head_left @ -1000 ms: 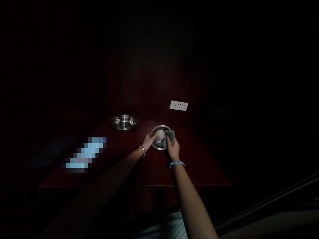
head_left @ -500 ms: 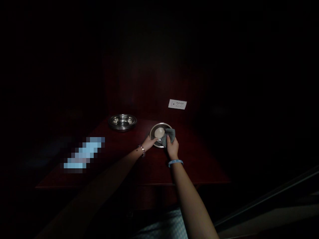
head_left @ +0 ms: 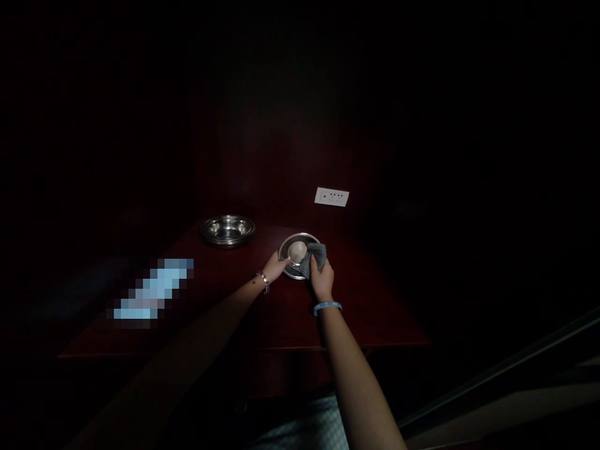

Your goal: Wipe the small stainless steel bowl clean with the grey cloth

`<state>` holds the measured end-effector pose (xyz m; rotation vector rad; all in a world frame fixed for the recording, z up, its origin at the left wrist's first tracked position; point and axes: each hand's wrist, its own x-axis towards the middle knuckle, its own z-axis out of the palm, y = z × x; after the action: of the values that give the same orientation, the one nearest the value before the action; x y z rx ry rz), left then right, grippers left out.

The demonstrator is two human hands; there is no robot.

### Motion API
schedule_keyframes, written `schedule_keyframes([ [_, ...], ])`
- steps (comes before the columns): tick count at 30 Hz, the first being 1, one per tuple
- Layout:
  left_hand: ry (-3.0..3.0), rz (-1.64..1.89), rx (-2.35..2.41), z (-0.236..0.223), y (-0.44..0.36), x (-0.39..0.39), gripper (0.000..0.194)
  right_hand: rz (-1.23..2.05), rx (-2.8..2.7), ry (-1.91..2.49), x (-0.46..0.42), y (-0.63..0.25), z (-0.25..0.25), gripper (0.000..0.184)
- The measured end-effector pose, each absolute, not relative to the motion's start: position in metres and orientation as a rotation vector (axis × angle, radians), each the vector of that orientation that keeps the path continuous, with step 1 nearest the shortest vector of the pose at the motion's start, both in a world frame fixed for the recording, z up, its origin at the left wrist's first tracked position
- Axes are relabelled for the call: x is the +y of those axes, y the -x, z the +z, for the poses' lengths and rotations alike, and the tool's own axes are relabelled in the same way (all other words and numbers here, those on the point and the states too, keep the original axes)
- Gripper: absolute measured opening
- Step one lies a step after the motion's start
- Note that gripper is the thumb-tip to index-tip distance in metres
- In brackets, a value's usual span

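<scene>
A shiny metal plate (head_left: 297, 252) with a raised rim is tilted toward me above the dark red table (head_left: 281, 319). My left hand (head_left: 276, 265) grips its lower left edge, thumb over the rim and fingers hidden behind. On the plate's right side lies a grey-green cloth (head_left: 314, 256), pinched in my right hand (head_left: 322, 279). The right thumb presses the cloth against the metal; the other right fingers are partly hidden. Farther back on the left, several similar metal plates (head_left: 227, 230) appear to sit nested in a stack.
A pixelated, bright blue patch (head_left: 152, 290) covers something on the table's left side. Behind the table, a white socket panel (head_left: 331, 197) is mounted on the dark red back wall. The surroundings are very dark.
The view has shifted slightly. Both hands still hold the plate and cloth, and the cloth sits a little lower on the plate's right side.
</scene>
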<state>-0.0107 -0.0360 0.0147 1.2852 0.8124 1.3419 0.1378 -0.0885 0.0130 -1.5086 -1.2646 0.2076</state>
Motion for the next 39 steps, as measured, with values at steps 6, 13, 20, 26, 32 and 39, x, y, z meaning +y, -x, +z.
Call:
schedule_keyframes([
  [6, -1.286, 1.331, 0.779, 0.01, 0.013, -0.031, 0.045, 0.25, -1.224, 1.427, -0.085, -0.139, 0.01, 0.037],
  [13, -1.253, 1.279, 0.758, 0.01, 0.002, -0.046, 0.065, 0.259, -1.136, 1.423, -0.082, -0.142, 0.008, 0.038],
  [20, -1.41, 1.322, 0.737, 0.008, 0.003, -0.044, 0.072, 0.243, -1.173, 1.428, -0.082, -0.141, 0.008, 0.04],
  [26, -1.371, 1.333, 0.749, 0.006, 0.003, -0.041, 0.075, 0.222, -1.196, 1.431, -0.084, -0.14, 0.009, 0.043],
  [32, -1.308, 1.329, 0.743, 0.011, 0.006, -0.037, 0.078, 0.2, -1.222, 1.474, -0.086, -0.14, 0.01, 0.041],
  [39, -1.279, 1.413, 0.782, 0.018, 0.012, -0.035, 0.06, 0.178, -1.266, 1.502, -0.087, -0.138, 0.011, 0.037],
])
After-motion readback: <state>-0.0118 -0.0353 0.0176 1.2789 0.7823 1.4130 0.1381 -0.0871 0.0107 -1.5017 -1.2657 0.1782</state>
